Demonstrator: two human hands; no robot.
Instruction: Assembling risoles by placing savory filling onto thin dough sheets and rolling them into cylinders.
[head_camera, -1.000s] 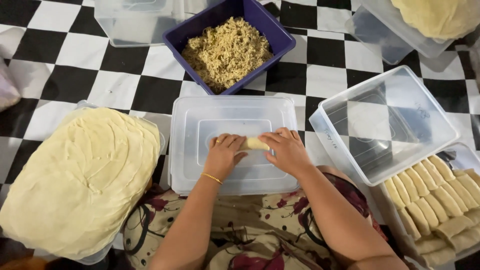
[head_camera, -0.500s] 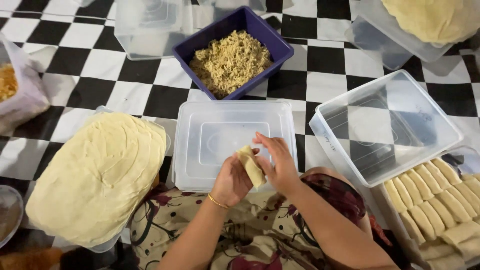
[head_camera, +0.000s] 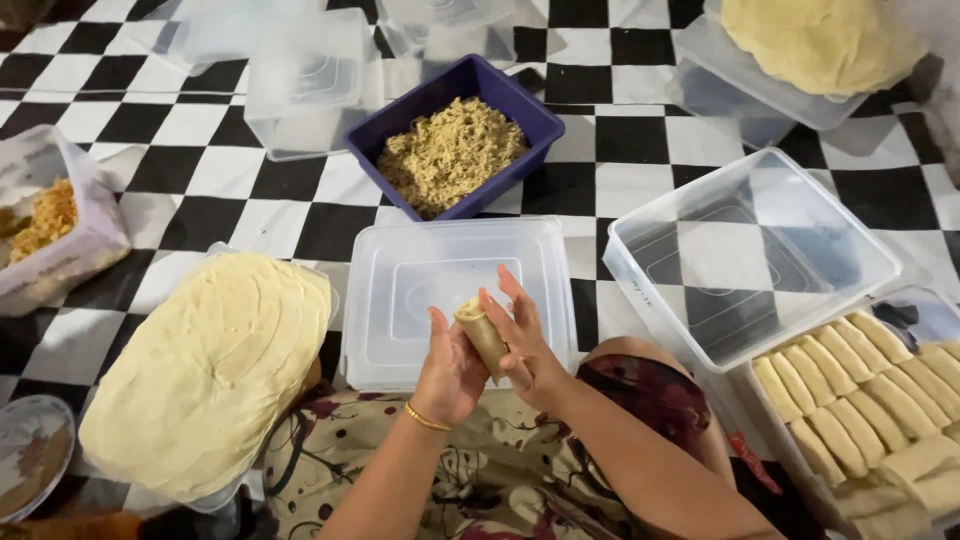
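I hold one small rolled wrap (head_camera: 481, 335) up between my two hands, just above the near edge of the upturned clear lid (head_camera: 455, 295). My left hand (head_camera: 450, 372) cups it from the left and my right hand (head_camera: 522, 345) presses it from the right, fingers (head_camera: 512, 300) half spread, not clenched. I think the roll could open or slip, because only my palms pinch it and the top end pokes out free.

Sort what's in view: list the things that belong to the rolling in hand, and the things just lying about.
In use: roll between left hand and right hand; upturned lid; wrapper stack; purple filling tub; tray of finished rolls.
Lying about: empty clear box; small plate.
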